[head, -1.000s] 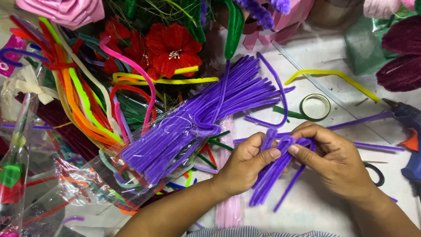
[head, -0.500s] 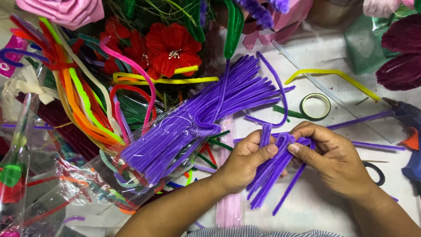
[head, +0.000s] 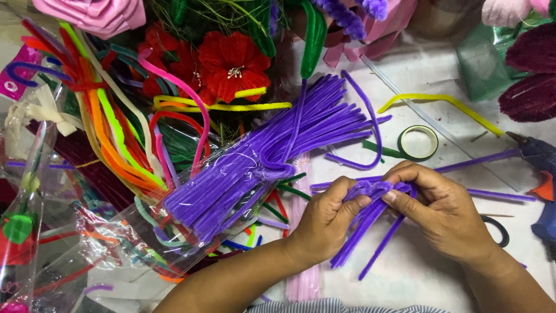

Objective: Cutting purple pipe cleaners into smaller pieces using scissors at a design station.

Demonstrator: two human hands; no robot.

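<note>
Both hands pinch one bent clump of purple stems (head: 366, 215) over the white table (head: 417, 272); left hand (head: 327, 220) has fingers curled tight on the fold, right hand (head: 443, 211) thumb pressing it (loose ends hang downward); purple bundle (head: 260, 168) in plastic just left; tape roll (head: 418, 142) behind.

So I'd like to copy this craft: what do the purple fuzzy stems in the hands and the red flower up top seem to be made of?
The purple fuzzy stems look like pipe cleaners, soft matte pile probably over thin wire, since they hold sharp bends between the left hand and right hand. The red flower shows the same fuzzy, dull surface, so probably shaped from similar stems, though that is less certain.
</note>
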